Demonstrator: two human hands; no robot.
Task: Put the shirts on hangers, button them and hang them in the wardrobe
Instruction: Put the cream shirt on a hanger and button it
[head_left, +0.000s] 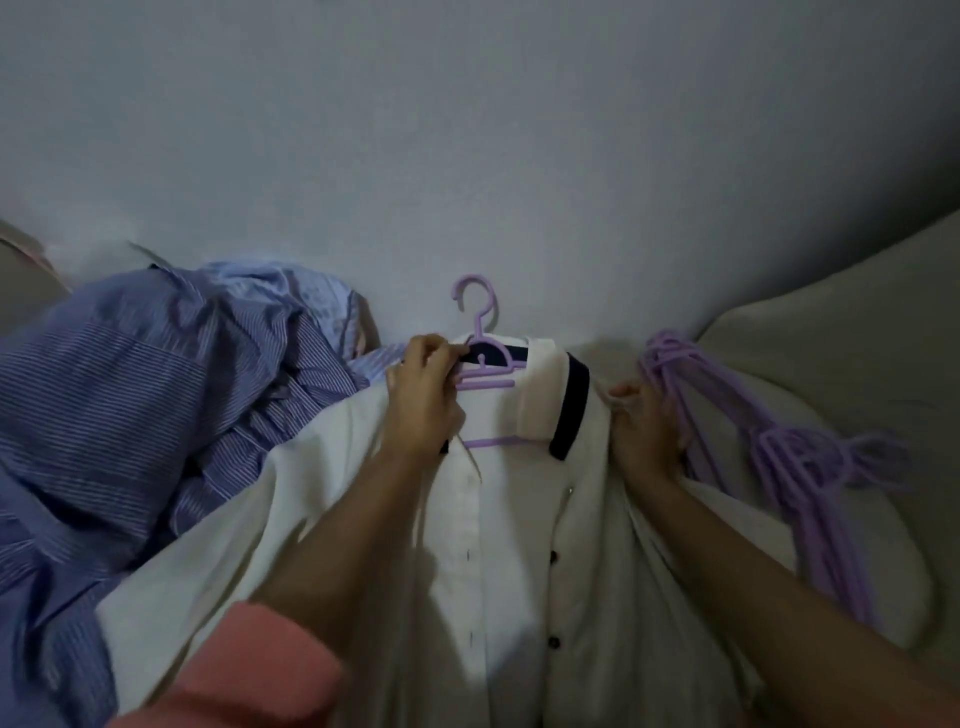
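At collar, left hand (423, 402) pinching hanger (485, 364), right hand (644, 434) gripping shirt (498, 519) shoulder: seat squarely before buttoning.

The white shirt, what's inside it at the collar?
A purple hanger sits inside the white shirt, its hook poking out above the collar. Its bars show in the open neck; the shoulder ends are covered by fabric and the left hand.

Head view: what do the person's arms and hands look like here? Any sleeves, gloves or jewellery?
Both hands are bare: no gloves on the left hand or the right hand. Both forearms are uncovered. A salmon-pink sleeve shows on the left arm at the lower edge, ending near the elbow. No sleeve shows on the right arm. No watch or bracelet is visible; the dim light hides whether any rings are worn.
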